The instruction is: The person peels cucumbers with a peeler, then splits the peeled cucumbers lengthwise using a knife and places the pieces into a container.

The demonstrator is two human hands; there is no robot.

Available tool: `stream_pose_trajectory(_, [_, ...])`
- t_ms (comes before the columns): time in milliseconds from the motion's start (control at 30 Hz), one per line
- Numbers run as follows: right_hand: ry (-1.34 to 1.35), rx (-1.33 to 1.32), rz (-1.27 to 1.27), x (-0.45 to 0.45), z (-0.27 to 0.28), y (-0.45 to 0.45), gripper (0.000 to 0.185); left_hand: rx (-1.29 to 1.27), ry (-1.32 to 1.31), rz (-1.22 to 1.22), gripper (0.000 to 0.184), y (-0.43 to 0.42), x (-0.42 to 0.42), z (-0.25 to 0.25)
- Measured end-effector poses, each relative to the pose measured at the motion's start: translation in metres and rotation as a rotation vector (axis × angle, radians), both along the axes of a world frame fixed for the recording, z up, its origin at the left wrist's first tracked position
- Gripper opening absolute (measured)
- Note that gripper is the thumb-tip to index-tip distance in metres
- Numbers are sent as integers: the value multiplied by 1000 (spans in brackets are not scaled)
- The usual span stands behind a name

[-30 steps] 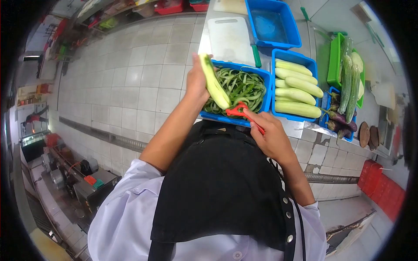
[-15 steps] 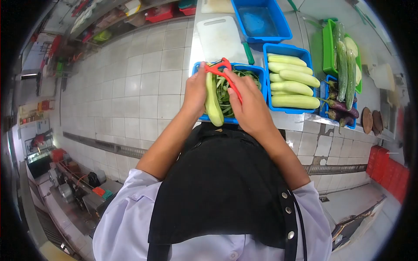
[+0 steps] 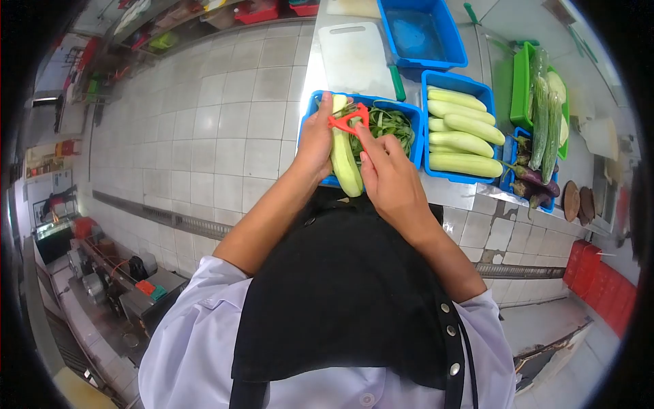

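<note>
Two hands meet above a metal surface [image 3: 453, 194], the left hand [image 3: 315, 143] wrapped around a cucumber [image 3: 346, 167] and the right hand [image 3: 395, 180] closed on a red peeler [image 3: 364, 117]. On the surface, a blue peel bin [image 3: 418, 140] sits directly beneath the hands, a position that likely lets scraps drop straight in. Just beside it, a second blue bin, the stock bin [image 3: 425, 123], holds pale cucumbers lying side by side, seemingly laid lengthwise to fit. A white board [image 3: 351, 58] lies flat beyond the peel bin, apparently kept out of the way. The cucumber slants over the peel bin, its near end pointing toward the wearer; the left hand grips it toward the far end, probably to leave its length exposed. The peeler's head lies at the cucumber's upper part; whether its blade touches is unclear. Green peels [image 3: 392, 126] fill the bin below.
</note>
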State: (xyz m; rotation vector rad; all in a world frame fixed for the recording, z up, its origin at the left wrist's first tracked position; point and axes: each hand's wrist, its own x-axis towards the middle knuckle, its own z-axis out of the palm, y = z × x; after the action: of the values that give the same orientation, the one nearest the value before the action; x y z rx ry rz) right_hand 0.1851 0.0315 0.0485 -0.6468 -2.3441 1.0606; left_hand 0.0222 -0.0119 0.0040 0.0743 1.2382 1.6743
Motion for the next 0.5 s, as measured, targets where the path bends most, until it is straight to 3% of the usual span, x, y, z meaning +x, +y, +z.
stream_pose_trajectory(133, [-75,-37,70,10,-6,-7,45,65,29,62,67,3,-20,-14])
stream_pose_trajectory(300, [-119,-171,169,38,0,7,43,-27,165,127,68,-1,-54,-6])
stream_pose_trajectory(367, [-279,-222,316,52,1,19,42,12,149,157,69,-3,-66,-8])
stream_pose_trajectory(500, [-223,-270,344,56,3,34,41,65,149,89,70,-7,-71,3])
